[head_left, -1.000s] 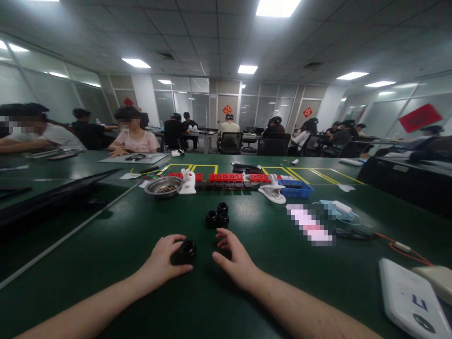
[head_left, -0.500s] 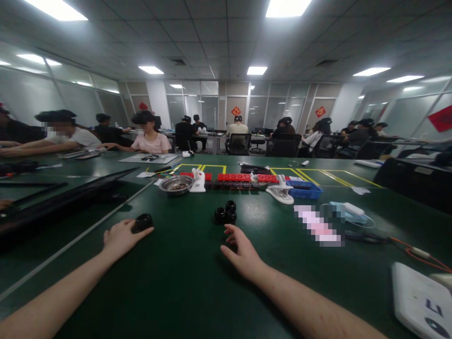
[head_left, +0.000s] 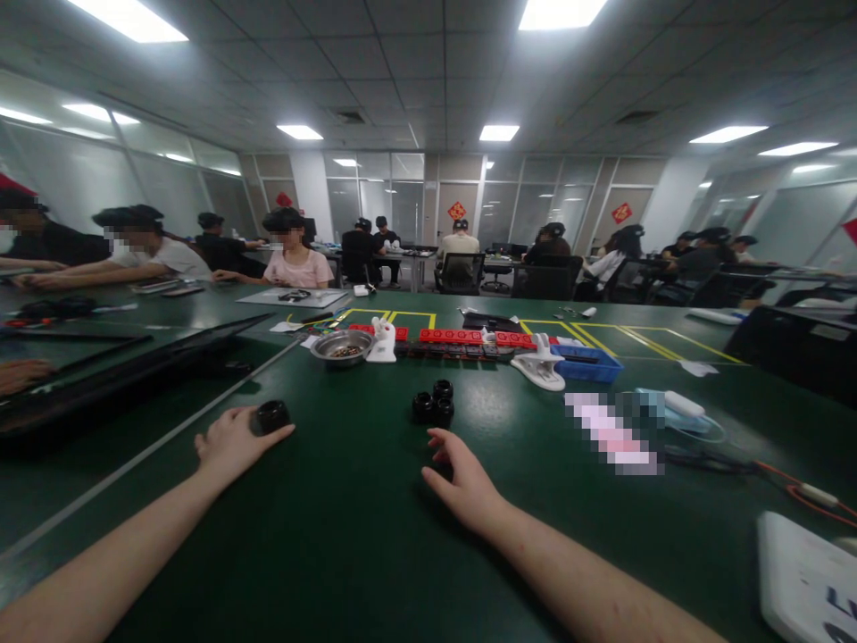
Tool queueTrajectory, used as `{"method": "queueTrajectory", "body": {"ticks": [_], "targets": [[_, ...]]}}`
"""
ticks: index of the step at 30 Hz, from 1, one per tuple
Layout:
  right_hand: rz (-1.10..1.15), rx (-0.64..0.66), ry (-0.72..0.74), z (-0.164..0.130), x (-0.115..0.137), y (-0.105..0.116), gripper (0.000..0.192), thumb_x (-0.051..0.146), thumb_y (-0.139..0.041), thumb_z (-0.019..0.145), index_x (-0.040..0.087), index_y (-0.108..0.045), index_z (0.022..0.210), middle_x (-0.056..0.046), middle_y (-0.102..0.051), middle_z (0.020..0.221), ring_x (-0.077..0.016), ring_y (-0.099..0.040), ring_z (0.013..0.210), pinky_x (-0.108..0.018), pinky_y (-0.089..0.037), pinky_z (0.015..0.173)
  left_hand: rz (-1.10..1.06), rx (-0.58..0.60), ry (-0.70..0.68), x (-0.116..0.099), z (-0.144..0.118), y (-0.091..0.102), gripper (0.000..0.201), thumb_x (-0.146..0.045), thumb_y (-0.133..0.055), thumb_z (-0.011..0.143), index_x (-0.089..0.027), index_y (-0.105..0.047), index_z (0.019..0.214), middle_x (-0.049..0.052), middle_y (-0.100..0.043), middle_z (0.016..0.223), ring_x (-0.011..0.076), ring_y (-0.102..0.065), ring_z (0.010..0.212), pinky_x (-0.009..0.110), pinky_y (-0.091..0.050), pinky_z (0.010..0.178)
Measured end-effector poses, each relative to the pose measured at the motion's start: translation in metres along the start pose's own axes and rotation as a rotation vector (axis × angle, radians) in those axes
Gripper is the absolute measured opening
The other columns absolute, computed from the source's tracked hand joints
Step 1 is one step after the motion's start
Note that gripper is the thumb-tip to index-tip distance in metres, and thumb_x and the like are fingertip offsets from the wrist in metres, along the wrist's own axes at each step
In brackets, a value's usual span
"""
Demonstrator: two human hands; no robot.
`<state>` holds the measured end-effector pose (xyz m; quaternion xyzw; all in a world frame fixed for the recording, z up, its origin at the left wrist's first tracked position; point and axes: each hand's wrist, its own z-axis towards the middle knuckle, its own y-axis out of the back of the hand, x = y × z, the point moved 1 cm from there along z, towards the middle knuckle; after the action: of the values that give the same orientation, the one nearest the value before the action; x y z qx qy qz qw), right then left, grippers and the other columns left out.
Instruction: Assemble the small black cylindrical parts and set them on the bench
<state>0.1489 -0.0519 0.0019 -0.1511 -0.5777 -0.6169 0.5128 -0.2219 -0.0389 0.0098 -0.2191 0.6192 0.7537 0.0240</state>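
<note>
My left hand is wrapped round a short, round black piece with a hollow-looking top, on the left part of the green table. The thumb lies along its near side, while the other fingers are partly hidden behind it. Three similar black pieces stand close together near the middle of the table; their exact kind I cannot make out. Just on the near side of that cluster, my right hand hovers open, its fingers curved and the thumb apart, with nothing in it.
Beyond the black pieces are a metal bowl with small bits in it, white clamps, a red strip and a blue tray. A dark monitor lies to the left. Cables run on the right. Other people sit farther off.
The view has swung slightly, so the scene sits a little farther right. My left hand still holds the black piece, its fingers slightly shifted. My right hand has barely moved.
</note>
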Motion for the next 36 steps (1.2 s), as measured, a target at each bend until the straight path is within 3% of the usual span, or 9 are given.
{"method": "queueTrajectory", "body": {"ticks": [2,5,7,10,12,16,23,29,36], "targets": [[0.014,-0.028,0.002,-0.001,0.001,0.000,0.047,0.023,-0.054,0.075,0.021,-0.038,0.119,-0.005,-0.049,0.106,-0.0158,-0.051,0.087,-0.033,-0.044,0.078,0.058,-0.269,0.024,-0.013,-0.008,0.006,0.086,-0.064,-0.046,0.067,-0.006,-0.024,0.126,0.025,-0.021,0.131,0.0498,-0.021,0.117,0.066,-0.020,0.088],[0.012,-0.120,0.026,0.004,0.006,0.007,0.046,0.023,-0.053,0.075,0.020,-0.038,0.118,-0.006,-0.051,0.105,-0.0160,-0.052,0.086,-0.033,-0.044,0.078,0.055,-0.660,-0.369,-0.047,-0.028,0.010,0.074,-0.050,-0.050,0.074,-0.016,-0.016,0.130,0.017,-0.015,0.137,0.0413,-0.019,0.122,0.062,-0.010,0.097],[-0.037,-0.203,0.014,0.014,0.009,0.019,0.045,0.024,-0.053,0.075,0.020,-0.038,0.117,-0.005,-0.051,0.105,-0.0160,-0.052,0.087,-0.031,-0.044,0.077,-0.014,-0.718,-0.724,-0.076,-0.047,0.003,0.066,-0.042,-0.056,0.071,-0.023,-0.025,0.127,0.011,-0.023,0.134,0.0380,-0.028,0.120,0.058,-0.016,0.099],[-0.142,-0.307,-0.123,0.042,0.006,0.045,0.040,0.027,-0.051,0.075,0.018,-0.043,0.113,-0.006,-0.053,0.103,-0.0167,-0.052,0.086,-0.030,-0.043,0.075,-0.095,-0.426,-1.114,-0.128,-0.079,-0.018,0.055,-0.032,-0.057,0.071,-0.029,-0.035,0.121,0.005,-0.040,0.124,0.0296,-0.038,0.114,0.052,-0.020,0.101],[-0.182,-0.332,-0.192,0.064,-0.001,0.061,0.028,0.028,-0.050,0.076,0.014,-0.052,0.100,-0.007,-0.057,0.091,-0.0181,-0.054,0.080,-0.031,-0.043,0.073,-0.074,-0.095,-1.305,-0.163,-0.101,-0.034,0.056,-0.034,-0.057,0.072,-0.029,-0.035,0.123,0.003,-0.043,0.125,0.0270,-0.039,0.115,0.050,-0.019,0.103],[-0.255,-0.307,-0.299,0.102,-0.025,0.075,0.025,0.030,-0.053,0.076,0.014,-0.056,0.094,-0.006,-0.057,0.086,-0.0211,-0.054,0.084,-0.035,-0.041,0.076,-0.143,0.327,-1.292,-0.214,-0.123,-0.055,0.068,-0.047,-0.059,0.069,-0.022,-0.033,0.126,0.010,-0.038,0.131,0.0305,-0.035,0.119,0.053,-0.024,0.100],[-0.188,0.018,-0.380,0.138,-0.053,0.056,0.026,0.033,-0.048,0.085,0.014,-0.052,0.102,-0.005,-0.056,0.100,-0.0169,-0.056,0.085,-0.037,-0.046,0.074,-0.280,0.405,-1.178,-0.220,-0.109,-0.075,0.062,-0.058,-0.049,0.074,-0.023,-0.036,0.124,0.011,-0.040,0.129,0.0304,-0.033,0.120,0.052,-0.025,0.099],[-0.112,0.205,-0.398,0.151,-0.060,0.049,0.028,0.037,-0.055,0.079,0.014,-0.058,0.094,-0.004,-0.061,0.092,-0.0166,-0.057,0.082,-0.033,-0.046,0.071,-0.268,0.503,-1.125,-0.220,-0.102,-0.080,0.046,-0.049,-0.044,0.081,-0.023,-0.044,0.119,0.012,-0.044,0.126,0.0287,-0.036,0.119,0.048,-0.027,0.099],[-0.123,0.228,-0.564,0.121,-0.076,0.096,0.042,0.048,-0.056,0.072,0.017,-0.057,0.100,-0.006,-0.061,0.090,-0.0164,-0.056,0.074,-0.021,-0.042,0.053,-0.310,0.513,-1.132,-0.220,-0.099,-0.076,0.046,-0.046,-0.056,0.075,-0.024,-0.048,0.114,0.011,-0.046,0.122,0.0281,-0.037,0.117,0.046,-0.028,0.098]]}}
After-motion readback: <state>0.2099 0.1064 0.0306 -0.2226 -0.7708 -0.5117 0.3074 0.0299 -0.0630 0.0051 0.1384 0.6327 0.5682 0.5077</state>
